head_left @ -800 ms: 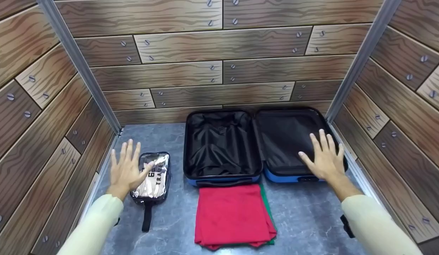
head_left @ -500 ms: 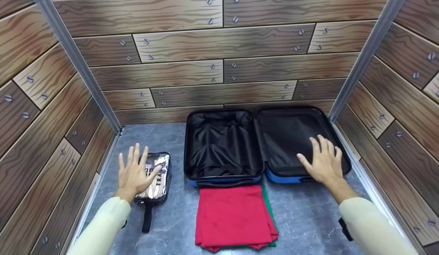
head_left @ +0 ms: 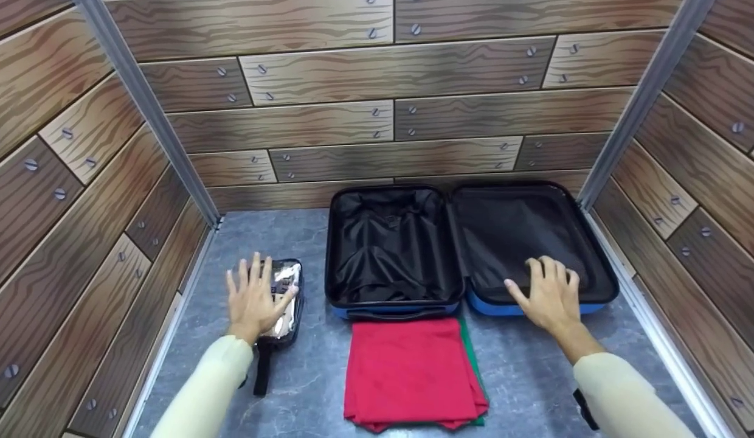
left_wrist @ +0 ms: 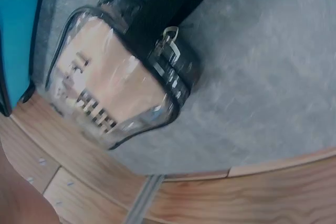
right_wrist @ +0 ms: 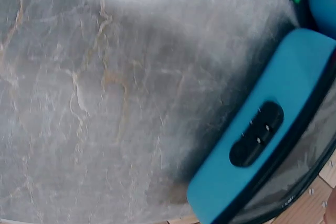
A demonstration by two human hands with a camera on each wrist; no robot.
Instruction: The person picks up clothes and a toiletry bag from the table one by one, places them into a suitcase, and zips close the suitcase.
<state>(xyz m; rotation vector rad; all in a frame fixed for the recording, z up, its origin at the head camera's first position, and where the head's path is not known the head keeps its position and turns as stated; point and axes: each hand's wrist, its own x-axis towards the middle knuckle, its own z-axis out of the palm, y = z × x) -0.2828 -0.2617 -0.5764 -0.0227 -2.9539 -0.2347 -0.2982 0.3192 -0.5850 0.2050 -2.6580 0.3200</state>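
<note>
A person's left hand, empty with fingers straight and spread, is hovering over the left edge of a clear travel pouch at the centre left of the frame; whether it is touching is hard to tell. The right hand, its fingers loosely bent and gripping nothing, is hanging over the near edge of an open suitcase at centre right. The pouch is looking light and pliable, its glossy film probably slippery; its piped sides or the black webbing strap are offering the surest hold. The suitcase is appearing stiff and bulkier, best taken by its rim or the black handle on the left half. Its rounded blue shell is framing a wrinkled black lining, while a black oval lock is showing in the right wrist view. At lower centre, a folded red cloth, soft and matte, is covering most of a green cloth. All are lying on a grey, marble-veined table before wood-print panels.
</note>
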